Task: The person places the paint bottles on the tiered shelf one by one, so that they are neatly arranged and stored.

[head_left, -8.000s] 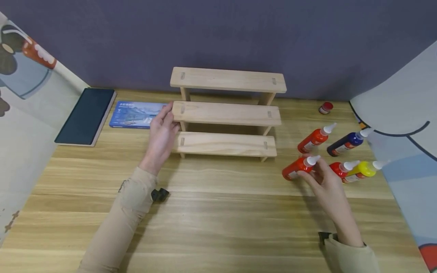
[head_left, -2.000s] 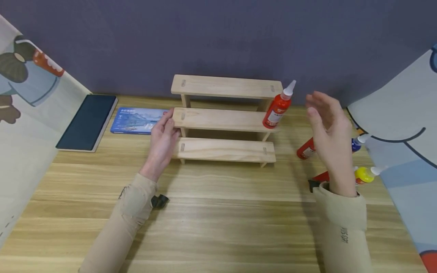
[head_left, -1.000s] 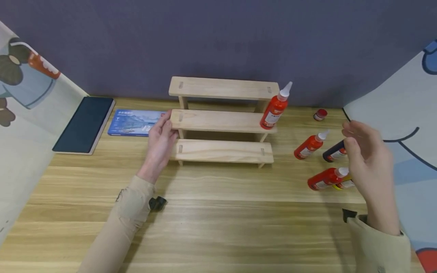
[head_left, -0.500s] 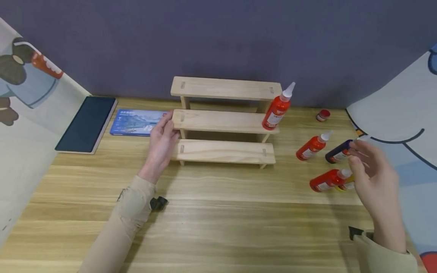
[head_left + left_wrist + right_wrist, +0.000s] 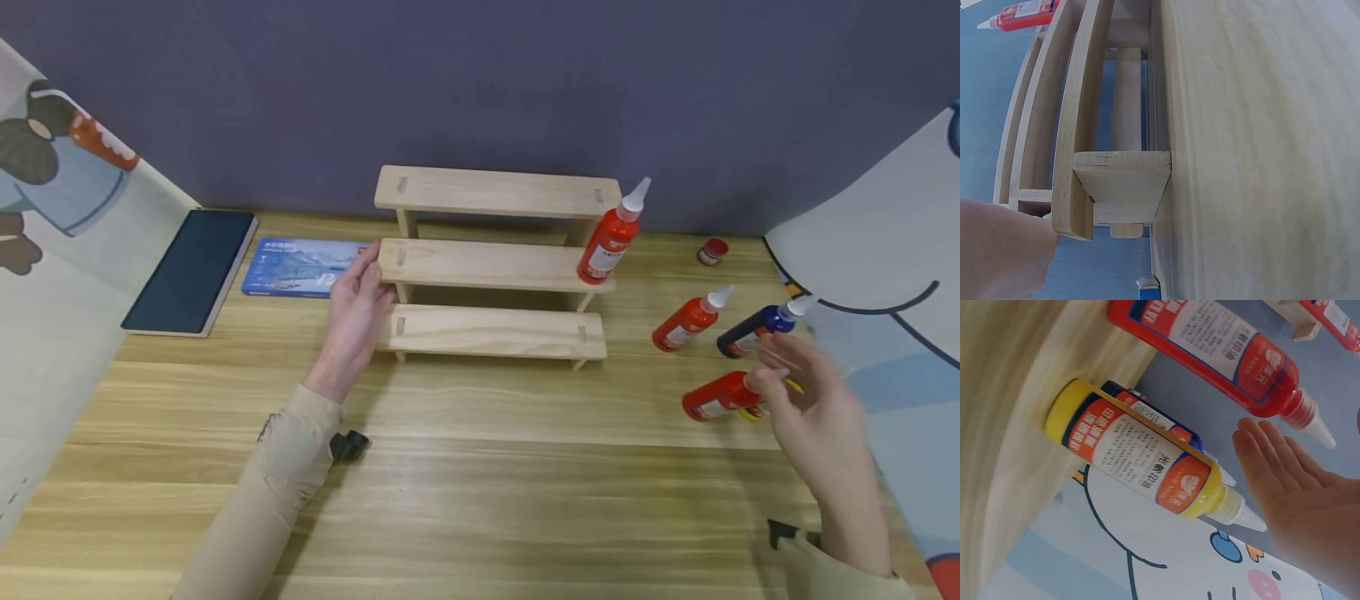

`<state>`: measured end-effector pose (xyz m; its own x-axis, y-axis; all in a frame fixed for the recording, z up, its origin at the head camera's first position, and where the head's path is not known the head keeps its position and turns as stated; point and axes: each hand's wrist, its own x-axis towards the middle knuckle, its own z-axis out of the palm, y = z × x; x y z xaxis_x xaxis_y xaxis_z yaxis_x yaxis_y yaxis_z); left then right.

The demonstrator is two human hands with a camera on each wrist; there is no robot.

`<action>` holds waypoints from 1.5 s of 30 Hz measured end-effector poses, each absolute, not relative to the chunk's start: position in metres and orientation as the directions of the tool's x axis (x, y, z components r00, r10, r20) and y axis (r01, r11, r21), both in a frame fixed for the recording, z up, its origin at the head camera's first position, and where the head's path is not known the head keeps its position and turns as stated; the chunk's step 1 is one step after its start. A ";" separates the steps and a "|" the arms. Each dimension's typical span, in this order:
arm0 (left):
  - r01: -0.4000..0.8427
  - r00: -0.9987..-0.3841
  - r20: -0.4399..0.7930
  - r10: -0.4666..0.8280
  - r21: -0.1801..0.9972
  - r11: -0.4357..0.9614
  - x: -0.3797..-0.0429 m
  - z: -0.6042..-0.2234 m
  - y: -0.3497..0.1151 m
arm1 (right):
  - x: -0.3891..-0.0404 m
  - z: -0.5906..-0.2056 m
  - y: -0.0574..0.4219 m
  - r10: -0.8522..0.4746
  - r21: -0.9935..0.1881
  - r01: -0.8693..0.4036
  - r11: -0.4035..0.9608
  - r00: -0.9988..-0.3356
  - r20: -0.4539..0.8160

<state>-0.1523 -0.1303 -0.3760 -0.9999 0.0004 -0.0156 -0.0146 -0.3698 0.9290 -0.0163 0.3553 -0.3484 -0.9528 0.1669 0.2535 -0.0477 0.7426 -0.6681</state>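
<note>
A three-step wooden display stand [image 5: 487,262] stands against the back wall. My left hand [image 5: 358,308] holds its left end at the middle step, fingertips at the edge. A red squeeze bottle [image 5: 606,247] with a white nozzle stands at the right end of that step. At the right, my right hand [image 5: 817,425] is beside a second red bottle [image 5: 716,397], partly covering its nozzle in the head view. The right wrist view shows its fingers extended between that red bottle and a yellow bottle [image 5: 1141,456], holding nothing.
A third red bottle [image 5: 682,325] and a dark blue bottle [image 5: 753,332] stand farther back on the right. Behind them is a small red-lidded jar [image 5: 712,252]. A blue flat box [image 5: 300,268] and a dark-covered book [image 5: 191,271] lie left of the stand.
The red bottle my right hand held near the table has been put on the middle step and let go. That hand then moved right and down to the remaining bottles. My left hand stayed put.
</note>
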 end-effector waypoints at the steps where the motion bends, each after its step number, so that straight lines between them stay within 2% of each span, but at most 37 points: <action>1: -0.014 -1.000 -0.016 0.000 0.929 -0.370 -0.152 -0.376 -0.130 | -0.016 -0.349 0.356 0.168 -0.665 -0.041 0.746 -0.954 0.247; 5: -0.012 -1.000 -0.011 0.003 0.926 -0.377 -0.153 -0.377 -0.129 | -0.012 -0.355 0.359 0.157 -0.652 -0.031 0.757 -0.961 0.229; 13: -0.007 -1.000 -0.006 0.003 0.924 -0.382 -0.152 -0.376 -0.129 | -0.009 -0.367 0.362 0.130 -0.662 -0.088 0.744 -0.953 0.273; 22: -0.005 -1.000 -0.006 -0.002 0.921 -0.390 -0.152 -0.376 -0.129 | -0.007 -0.372 0.364 0.132 -0.697 -0.045 0.716 -0.971 0.198; 36: -0.006 -1.000 -0.005 0.003 0.922 -0.387 -0.152 -0.377 -0.130 | -0.007 -0.376 0.367 0.100 -0.642 0.017 0.766 -0.990 0.094; 45: 0.001 -1.000 0.006 0.009 0.923 -0.385 -0.153 -0.378 -0.131 | -0.007 -0.380 0.368 0.096 -0.633 0.024 0.774 -0.992 0.079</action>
<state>-0.1527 -0.1308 -0.3778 -0.9999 0.0094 0.0055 0.0014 -0.3854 0.9228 -0.0067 0.3679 -0.3802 -0.9922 0.0956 0.0794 0.0240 0.7741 -0.6326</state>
